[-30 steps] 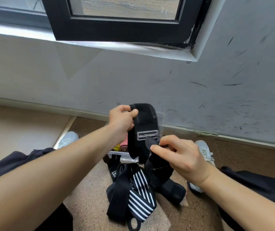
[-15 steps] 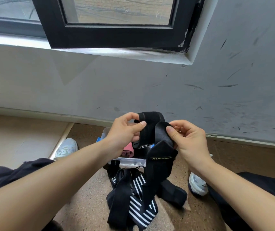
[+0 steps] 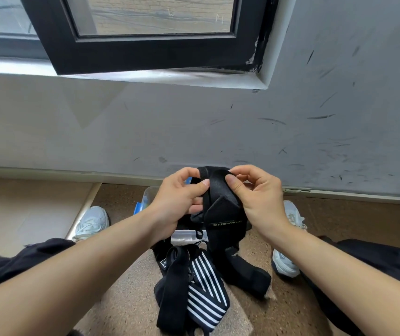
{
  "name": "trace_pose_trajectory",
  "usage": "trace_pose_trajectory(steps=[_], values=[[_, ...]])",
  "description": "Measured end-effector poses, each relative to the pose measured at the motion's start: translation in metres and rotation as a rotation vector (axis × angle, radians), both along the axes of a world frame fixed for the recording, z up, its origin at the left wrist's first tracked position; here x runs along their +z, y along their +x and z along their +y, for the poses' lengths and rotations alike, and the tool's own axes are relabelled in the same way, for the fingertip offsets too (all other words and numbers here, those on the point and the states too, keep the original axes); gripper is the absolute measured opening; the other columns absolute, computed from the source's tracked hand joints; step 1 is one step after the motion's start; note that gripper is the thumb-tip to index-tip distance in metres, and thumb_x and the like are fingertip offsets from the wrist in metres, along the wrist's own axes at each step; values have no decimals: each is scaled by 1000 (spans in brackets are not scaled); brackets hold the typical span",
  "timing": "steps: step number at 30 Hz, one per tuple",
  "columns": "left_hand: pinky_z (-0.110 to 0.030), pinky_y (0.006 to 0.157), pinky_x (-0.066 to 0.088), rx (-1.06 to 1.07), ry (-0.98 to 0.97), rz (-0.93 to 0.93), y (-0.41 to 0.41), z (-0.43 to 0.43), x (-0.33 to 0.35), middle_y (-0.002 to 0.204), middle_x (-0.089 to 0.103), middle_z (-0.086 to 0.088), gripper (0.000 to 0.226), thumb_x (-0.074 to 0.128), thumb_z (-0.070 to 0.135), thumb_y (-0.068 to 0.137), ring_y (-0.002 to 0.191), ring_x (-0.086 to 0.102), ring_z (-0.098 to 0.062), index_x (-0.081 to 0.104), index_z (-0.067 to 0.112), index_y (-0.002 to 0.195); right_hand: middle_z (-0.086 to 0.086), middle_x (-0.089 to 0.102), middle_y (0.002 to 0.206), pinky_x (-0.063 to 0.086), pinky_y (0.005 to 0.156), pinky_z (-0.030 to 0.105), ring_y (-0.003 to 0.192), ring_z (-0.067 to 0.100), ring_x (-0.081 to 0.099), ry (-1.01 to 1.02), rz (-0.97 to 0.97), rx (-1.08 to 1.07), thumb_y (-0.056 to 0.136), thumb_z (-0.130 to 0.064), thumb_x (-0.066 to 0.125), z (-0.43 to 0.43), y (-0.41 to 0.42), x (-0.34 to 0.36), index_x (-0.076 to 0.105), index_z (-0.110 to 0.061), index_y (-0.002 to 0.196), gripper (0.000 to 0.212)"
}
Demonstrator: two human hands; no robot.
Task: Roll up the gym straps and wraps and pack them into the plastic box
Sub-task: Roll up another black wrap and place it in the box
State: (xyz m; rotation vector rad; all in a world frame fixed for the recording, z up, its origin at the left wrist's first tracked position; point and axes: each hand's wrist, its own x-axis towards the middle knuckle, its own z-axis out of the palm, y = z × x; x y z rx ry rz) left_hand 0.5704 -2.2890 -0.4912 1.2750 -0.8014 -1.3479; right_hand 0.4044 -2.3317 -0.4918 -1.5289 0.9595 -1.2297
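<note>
Closer together than half a second ago, the left hand (image 3: 179, 197) and right hand (image 3: 259, 197) now pinch the black fabric wrap with pale lettering (image 3: 225, 214), thumbs side by side on its top fold

At far left a white trainer (image 3: 92, 223) sits by the pale floor edge; the wrap hangs over the clear plastic box (image 3: 186, 235), near rim showing; just in front, loose black and white-striped straps (image 3: 203, 294) lie heaped on the speckled brown floor (image 3: 286, 311), open either side, bounded by the grey scuffed wall (image 3: 315, 146) beyond and a second white trainer (image 3: 286, 263) at right
</note>
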Motion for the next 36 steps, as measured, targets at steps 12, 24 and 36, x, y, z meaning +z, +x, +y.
trace_pose_trajectory(steps=[12, 24, 36], values=[[-29, 68, 56, 11, -41, -5, -10, 9, 7, 89, 65, -16, 16, 65, 13, 99, 75, 61, -27, 58, 11, 113, -8, 68, 80, 46, 62, 21, 62, 10, 58, -54, 135, -130, 89, -15, 77, -7, -2, -7, 72, -28, 86, 14], [-31, 60, 62, 146, -68, -11, -20, 17, 26, 96, 79, -13, 32, 74, -2, 88, 82, 78, -27, 58, 5, 115, -9, 63, 92, 47, 62, 15, 63, 6, 57, -60, 259, -105, 84, -22, 82, -7, -6, 2, 66, -29, 105, 28], [-23, 57, 57, 156, -26, -4, -19, 16, 30, 86, 79, -12, 23, 73, 6, 92, 73, 76, -18, 62, 3, 111, -14, 66, 91, 54, 68, 24, 68, 14, 62, -63, 103, 102, 91, -7, 74, -7, -8, 3, 70, -30, 107, 28]])
